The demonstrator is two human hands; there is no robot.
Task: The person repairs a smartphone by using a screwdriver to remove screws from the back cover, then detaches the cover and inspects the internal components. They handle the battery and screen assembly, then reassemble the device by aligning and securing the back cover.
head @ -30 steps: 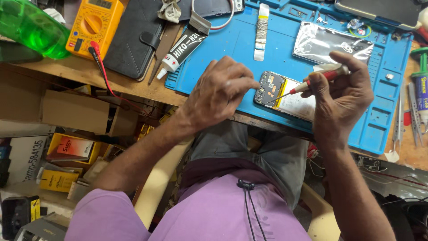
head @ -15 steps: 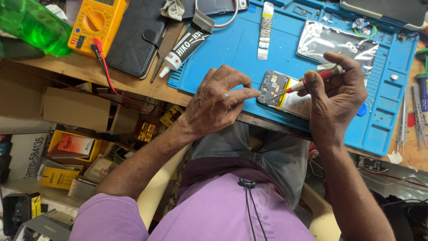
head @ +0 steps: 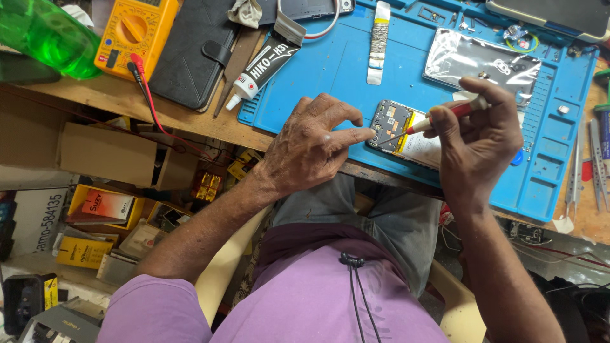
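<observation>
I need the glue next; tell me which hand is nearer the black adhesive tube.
Left. The left hand rests on the opened phone, just right of the black adhesive tube. The right hand, holding a red screwdriver, is farther right.

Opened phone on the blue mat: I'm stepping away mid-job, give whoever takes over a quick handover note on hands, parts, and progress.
Left hand: fingertips steady the opened phone on the blue repair mat.
Right hand: grips a red-handled screwdriver, tip on the phone's exposed board.
Done: back cover is off, board and battery exposed.
Left: work at the board looks unfinished; phone not reassembled.
Nearby: glue tube, yellow multimeter, tweezers.
</observation>
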